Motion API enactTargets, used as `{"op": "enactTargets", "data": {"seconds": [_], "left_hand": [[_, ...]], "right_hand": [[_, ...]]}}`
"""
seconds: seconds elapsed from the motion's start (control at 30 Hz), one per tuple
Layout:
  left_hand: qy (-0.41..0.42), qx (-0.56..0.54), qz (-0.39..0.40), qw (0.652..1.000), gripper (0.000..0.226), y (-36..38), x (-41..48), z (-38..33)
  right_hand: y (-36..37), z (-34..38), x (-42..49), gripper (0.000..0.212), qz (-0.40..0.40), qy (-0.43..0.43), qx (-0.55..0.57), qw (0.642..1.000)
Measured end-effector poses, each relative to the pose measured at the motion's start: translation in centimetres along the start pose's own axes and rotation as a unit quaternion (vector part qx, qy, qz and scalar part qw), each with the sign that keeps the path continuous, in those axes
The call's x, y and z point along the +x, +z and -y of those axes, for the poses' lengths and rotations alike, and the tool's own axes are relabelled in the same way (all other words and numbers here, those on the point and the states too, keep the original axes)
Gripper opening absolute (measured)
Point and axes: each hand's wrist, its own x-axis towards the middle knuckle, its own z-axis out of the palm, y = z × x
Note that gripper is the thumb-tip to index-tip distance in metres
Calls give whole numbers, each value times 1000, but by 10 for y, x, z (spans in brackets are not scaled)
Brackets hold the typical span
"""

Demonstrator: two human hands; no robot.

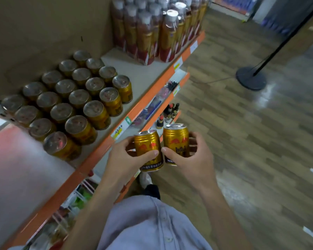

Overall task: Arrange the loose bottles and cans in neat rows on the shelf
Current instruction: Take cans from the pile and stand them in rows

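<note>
Gripping a gold can [148, 148], the left hand [126, 156] has thumb and fingers curled round it, can tilted a bit. The right hand [190, 159] grips a second gold can [176, 141] the same way, Red Bull label facing the camera. The two cans are side by side, nearly touching, held in the air just off the orange shelf edge [152, 98], not on the shelf [145, 76]. On the shelf, the shelved cans [76, 98] stand upright in neat rows at the left. A bare patch lies between them and the shrink-wrapped bottles [152, 29] further along. Small dark bottles [172, 110] sit on a lower shelf. Wood-pattern floor [242, 123] at right with a black stand base [251, 78]. Light shirt [148, 222] at the bottom.
</note>
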Motion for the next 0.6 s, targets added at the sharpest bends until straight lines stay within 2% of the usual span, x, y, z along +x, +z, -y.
{"op": "enactTargets", "data": {"seconds": [0.2,0.33,0.53,0.6], "left_hand": [[41,-43,-31,998,35,-18,66,-44],[25,-64,-84,994,30,-35,93,-57],[-3,-73,-143,987,50,-55,113,-61],[-21,-92,-167,982,61,-58,119,-61]], "right_hand": [[10,50,90,50,18,-75,-1,997],[27,73,131,55,49,-114,-12,992],[57,98,183,46,112,-144,-28,983],[66,105,200,50,134,-151,-33,979]]}}
